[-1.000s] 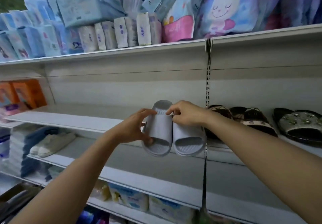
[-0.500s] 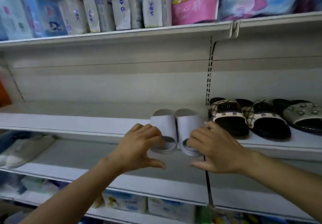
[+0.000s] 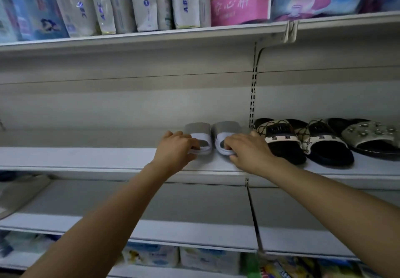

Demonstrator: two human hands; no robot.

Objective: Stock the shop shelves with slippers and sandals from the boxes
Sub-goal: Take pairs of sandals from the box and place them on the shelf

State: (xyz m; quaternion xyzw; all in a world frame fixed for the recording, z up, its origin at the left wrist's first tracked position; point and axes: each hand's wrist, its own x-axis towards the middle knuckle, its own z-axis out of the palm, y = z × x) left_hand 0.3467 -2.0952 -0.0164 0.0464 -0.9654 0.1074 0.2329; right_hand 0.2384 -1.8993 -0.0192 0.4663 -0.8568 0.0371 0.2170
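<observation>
On the middle shelf (image 3: 97, 157), just left of the slotted upright (image 3: 253, 96), the pair of pale grey slippers (image 3: 213, 136) stands side by side, toes toward the back panel. Your left hand (image 3: 175, 151) rests on the heel end of the left slipper, fingers (image 3: 193, 144) curled over its rim. Your right hand (image 3: 249, 151) rests on the heel end of the right slipper, fingers curled over its rim, thumb on the shelf. Just right of the upright, on the same shelf, stand two patterned black sandals (image 3: 303, 142) and one studded sandal (image 3: 372, 137). Above the upright, the upper shelf (image 3: 194, 34) carries soft packages (image 3: 149, 3).
</observation>
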